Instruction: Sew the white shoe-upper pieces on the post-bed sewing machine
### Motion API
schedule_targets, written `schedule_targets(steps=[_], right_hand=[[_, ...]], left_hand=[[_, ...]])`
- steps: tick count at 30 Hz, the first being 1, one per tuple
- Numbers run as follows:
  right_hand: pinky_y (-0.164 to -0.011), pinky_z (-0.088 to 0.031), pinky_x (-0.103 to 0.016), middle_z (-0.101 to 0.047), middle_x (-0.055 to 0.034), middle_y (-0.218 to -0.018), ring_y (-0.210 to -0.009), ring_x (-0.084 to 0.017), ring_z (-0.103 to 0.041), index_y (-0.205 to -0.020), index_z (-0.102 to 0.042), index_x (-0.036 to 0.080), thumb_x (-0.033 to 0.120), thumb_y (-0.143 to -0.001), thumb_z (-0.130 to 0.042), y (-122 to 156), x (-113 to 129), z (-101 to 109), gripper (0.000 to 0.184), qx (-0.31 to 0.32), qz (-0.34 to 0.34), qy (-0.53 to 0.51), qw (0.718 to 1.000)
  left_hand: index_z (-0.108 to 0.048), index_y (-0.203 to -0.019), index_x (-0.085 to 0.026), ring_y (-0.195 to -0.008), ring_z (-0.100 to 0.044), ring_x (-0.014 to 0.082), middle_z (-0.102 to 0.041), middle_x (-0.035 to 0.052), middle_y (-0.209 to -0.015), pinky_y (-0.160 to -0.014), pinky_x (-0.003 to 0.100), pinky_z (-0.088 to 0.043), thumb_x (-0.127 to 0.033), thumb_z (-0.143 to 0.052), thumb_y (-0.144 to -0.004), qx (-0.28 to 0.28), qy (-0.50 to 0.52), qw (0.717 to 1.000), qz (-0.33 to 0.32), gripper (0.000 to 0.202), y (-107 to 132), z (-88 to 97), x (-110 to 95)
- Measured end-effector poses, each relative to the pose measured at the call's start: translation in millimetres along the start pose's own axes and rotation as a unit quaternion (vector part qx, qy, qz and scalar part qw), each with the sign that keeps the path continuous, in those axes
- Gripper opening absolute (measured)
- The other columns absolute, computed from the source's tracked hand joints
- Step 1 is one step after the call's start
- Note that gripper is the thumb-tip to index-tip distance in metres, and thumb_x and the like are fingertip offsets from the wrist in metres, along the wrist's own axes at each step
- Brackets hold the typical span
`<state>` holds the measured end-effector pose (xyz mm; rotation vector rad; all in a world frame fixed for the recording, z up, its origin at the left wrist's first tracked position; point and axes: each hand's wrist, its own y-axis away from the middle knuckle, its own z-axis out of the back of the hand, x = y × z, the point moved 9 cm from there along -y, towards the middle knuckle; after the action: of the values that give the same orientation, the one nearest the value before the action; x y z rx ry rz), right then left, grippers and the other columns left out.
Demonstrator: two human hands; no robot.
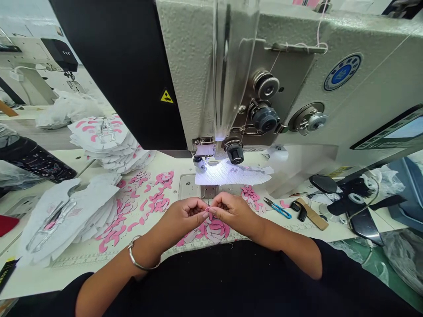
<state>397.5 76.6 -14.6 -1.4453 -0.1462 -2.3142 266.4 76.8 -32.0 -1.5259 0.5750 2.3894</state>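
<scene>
My left hand (185,216) and my right hand (233,210) meet fingertip to fingertip just in front of the sewing machine's needle area. Both are pinched closed on a small pink fabric piece (210,212), mostly covered by the fingers. Below them lies a heap of pink and white curved fabric pieces (211,231) near the table edge. Beyond my hands, a white fabric panel (233,172) rests under the lit needle of the sewing machine (185,53).
More pink pieces (157,198) are scattered to the left, beside stacks of white panels (109,145). On the right lie blue thread snips (277,208) and a tan strip (312,214). A dark bottle (36,158) leans at far left. The machine head overhangs the work.
</scene>
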Motion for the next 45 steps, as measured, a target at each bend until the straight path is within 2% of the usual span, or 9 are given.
schedule_targets(steps=[6, 9, 13, 18, 20, 22, 26, 32, 45], right_hand=[[-0.059, -0.039, -0.021, -0.065, 0.0029, -0.073, -0.068, -0.011, -0.059, -0.083, -0.062, 0.021, 0.034, -0.089, -0.064, -4, -2, -7, 0.014, 0.025, 0.007, 0.069, 0.997], [-0.063, -0.041, -0.021, -0.065, 0.0025, -0.075, -0.072, -0.012, -0.059, -0.082, -0.062, 0.021, 0.041, -0.091, -0.062, -1, 5, -8, 0.021, 0.046, 0.069, 0.109, 0.991], [-0.068, -0.044, -0.024, -0.067, 0.0007, -0.077, -0.072, -0.012, -0.06, -0.082, -0.062, 0.022, 0.045, -0.096, -0.053, 18, 34, 2, 0.029, 0.045, 0.231, 0.177, 0.956], [-0.068, -0.048, -0.026, -0.067, -0.0008, -0.074, -0.07, -0.013, -0.06, -0.082, -0.062, 0.021, 0.032, -0.095, -0.055, 49, 79, 38, 0.019, -0.061, 0.365, 0.238, 0.898], [-0.078, -0.05, -0.029, -0.069, -0.004, -0.083, -0.082, -0.015, -0.063, -0.091, -0.064, 0.019, 0.029, -0.093, -0.059, 50, 86, 60, 0.012, -0.138, 0.353, 0.263, 0.887], [-0.092, -0.049, -0.038, -0.068, -0.0104, -0.107, -0.104, -0.022, -0.061, -0.109, -0.064, 0.017, 0.032, -0.091, -0.061, 42, 83, 71, 0.023, -0.171, 0.306, 0.321, 0.88], [-0.107, -0.041, -0.051, -0.053, -0.0144, -0.138, -0.131, -0.031, -0.045, -0.133, -0.055, 0.023, 0.039, -0.091, -0.061, 9, 63, 66, 0.045, -0.104, 0.198, 0.428, 0.876], [-0.105, -0.043, -0.053, -0.048, -0.0148, -0.145, -0.135, -0.032, -0.044, -0.139, -0.051, 0.03, 0.044, -0.095, -0.053, -9, 47, 50, 0.046, -0.056, 0.144, 0.447, 0.881], [-0.102, -0.047, -0.051, -0.052, -0.0148, -0.136, -0.128, -0.031, -0.048, -0.128, -0.061, 0.027, 0.034, -0.095, -0.054, 0, 50, 47, 0.034, -0.122, 0.221, 0.43, 0.867]], left_hand=[[-0.063, -0.083, -0.024, -0.066, -0.057, 0.0162, -0.066, -0.0015, -0.072, -0.06, 0.026, -0.04, -0.05, -0.057, -0.086, -0.009, -0.152, 0.988, -0.027, 0.026, 0, 0.1, -8], [-0.062, -0.085, -0.025, -0.063, -0.055, 0.0168, -0.064, -0.0015, -0.07, -0.057, 0.026, -0.04, -0.053, -0.059, -0.084, 0.003, -0.123, 0.992, -0.002, 0.028, 0, 4.8, 6], [-0.066, -0.086, -0.026, -0.072, -0.057, 0.0195, -0.065, 0.0008, -0.079, -0.062, 0.027, -0.045, -0.054, -0.067, -0.079, -0.039, -0.062, 0.997, 0.005, 0.029, -4, 33.6, 22], [-0.064, -0.08, -0.023, -0.073, -0.057, 0.0167, -0.062, -0.0004, -0.074, -0.066, 0.025, -0.047, -0.045, -0.078, -0.072, -0.139, 0.137, 0.981, -0.012, 0.027, -2, 70.0, 4], [-0.063, -0.08, -0.021, -0.07, -0.056, 0.0142, -0.06, -0.0008, -0.073, -0.065, 0.023, -0.045, -0.04, -0.081, -0.07, -0.152, 0.191, 0.97, -0.009, 0.028, -1, 72.0, -13], [-0.064, -0.081, -0.019, -0.071, -0.056, 0.0132, -0.062, 0.0008, -0.076, -0.066, 0.023, -0.045, -0.039, -0.081, -0.071, -0.147, 0.216, 0.965, -0.007, 0.029, -5, 68.7, -28], [-0.065, -0.079, -0.017, -0.07, -0.055, 0.0107, -0.061, 0.0006, -0.077, -0.068, 0.022, -0.045, -0.035, -0.08, -0.073, -0.148, 0.237, 0.959, -0.042, 0.024, -16, 64.4, -46], [-0.06, -0.076, -0.016, -0.068, -0.052, 0.0091, -0.057, -0.0013, -0.074, -0.066, 0.022, -0.042, -0.03, -0.08, -0.072, -0.151, 0.283, 0.946, -0.039, 0.024, -23, 56.5, -42], [-0.054, -0.074, -0.016, -0.069, -0.05, 0.0098, -0.056, -0.0021, -0.077, -0.067, 0.024, -0.041, -0.029, -0.078, -0.072, -0.174, 0.275, 0.945, -0.038, 0.027, -31, 46.9, -39]])
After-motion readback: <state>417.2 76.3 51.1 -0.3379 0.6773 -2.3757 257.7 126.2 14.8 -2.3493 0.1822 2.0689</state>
